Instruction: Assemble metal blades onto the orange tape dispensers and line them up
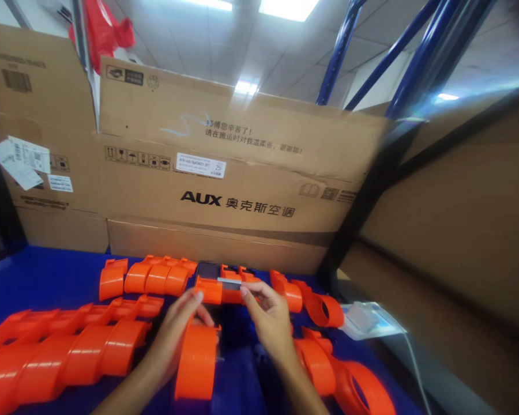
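My left hand (179, 323) is closed at the edge of an orange curved plastic part (196, 363), its thumb against the orange piece at the top. My right hand (266, 314) pinches the right end of a thin silver-edged strip (230, 283) between thumb and fingers. The strip's left end meets the orange piece by my left thumb. Just behind stands a dark square block (208, 271). Whether the upper orange piece and the curved part are one body, I cannot tell.
Overlapping orange parts lie in rows at left (86, 351), at back left (166, 278) and at right (315, 360) on a blue surface (8, 268). A clear plastic bag (372, 320) lies far right. Cardboard (242, 184) walls the back; a dark rack post (358, 213) stands right.
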`<state>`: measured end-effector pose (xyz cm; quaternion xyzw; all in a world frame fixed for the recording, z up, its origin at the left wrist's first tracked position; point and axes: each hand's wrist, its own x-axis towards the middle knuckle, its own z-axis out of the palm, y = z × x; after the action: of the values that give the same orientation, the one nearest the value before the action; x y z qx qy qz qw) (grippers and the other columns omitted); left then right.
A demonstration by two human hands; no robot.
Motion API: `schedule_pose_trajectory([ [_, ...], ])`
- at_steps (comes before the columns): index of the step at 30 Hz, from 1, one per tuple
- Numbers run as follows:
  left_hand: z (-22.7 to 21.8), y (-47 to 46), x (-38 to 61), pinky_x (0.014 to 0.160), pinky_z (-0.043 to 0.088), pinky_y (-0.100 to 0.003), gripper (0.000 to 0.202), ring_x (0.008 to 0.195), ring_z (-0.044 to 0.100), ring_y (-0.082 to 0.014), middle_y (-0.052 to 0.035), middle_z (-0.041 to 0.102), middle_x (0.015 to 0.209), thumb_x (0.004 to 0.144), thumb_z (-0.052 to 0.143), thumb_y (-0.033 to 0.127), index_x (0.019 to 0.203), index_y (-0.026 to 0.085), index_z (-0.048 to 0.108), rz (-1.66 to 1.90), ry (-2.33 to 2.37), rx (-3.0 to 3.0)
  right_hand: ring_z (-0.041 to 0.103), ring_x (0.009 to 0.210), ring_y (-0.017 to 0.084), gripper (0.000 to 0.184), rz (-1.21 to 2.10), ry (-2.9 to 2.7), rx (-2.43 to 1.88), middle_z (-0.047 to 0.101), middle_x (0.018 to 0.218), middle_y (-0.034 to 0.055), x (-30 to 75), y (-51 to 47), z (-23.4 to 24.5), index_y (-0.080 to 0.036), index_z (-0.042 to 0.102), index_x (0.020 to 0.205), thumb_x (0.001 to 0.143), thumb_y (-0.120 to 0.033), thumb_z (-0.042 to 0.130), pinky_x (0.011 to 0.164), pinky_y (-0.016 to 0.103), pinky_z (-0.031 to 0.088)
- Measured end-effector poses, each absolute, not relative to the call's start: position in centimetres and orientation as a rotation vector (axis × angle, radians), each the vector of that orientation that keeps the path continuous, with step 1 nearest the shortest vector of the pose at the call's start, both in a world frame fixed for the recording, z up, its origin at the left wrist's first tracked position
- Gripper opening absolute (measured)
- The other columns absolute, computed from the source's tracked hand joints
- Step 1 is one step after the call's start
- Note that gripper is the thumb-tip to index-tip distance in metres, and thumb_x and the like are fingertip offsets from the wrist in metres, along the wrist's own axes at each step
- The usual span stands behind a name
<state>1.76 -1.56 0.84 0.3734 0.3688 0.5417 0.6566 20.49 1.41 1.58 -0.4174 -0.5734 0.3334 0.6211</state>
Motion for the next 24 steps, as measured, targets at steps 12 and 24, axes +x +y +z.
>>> schedule_pose_trajectory([
  [12,-0.1,-1.5,1.6,0.054,0.045,-0.024,0.041,0.055,0.060,-0.0162,-0.0005,0.065,0.066,0.082,0.067,0.059,0.089,0.019,0.063,1.292,0.860,1.035,0.070,0.077,0.021,0.020,0.722,-1.442,-0.901,0.076,0.088,0.0065,20.0,0.8,0.8,-0.020,0.077,0.095,0.086,-0.037,0.073,0.071,0.031,0.056],
  [24,-0.2,-1.5,1.6,0.057,0.044,-0.022,0.036,0.056,0.053,-0.0123,0.0019,0.060,0.064,0.089,0.061,0.055,0.088,0.019,0.063,1.243,0.848,1.131,0.057,0.066,0.017,0.022,0.549,-1.796,-0.926,0.062,0.072,0.0019,19.5,-0.3,2.2,-0.022,0.078,0.104,0.096,-0.031,0.059,0.063,0.029,0.047],
])
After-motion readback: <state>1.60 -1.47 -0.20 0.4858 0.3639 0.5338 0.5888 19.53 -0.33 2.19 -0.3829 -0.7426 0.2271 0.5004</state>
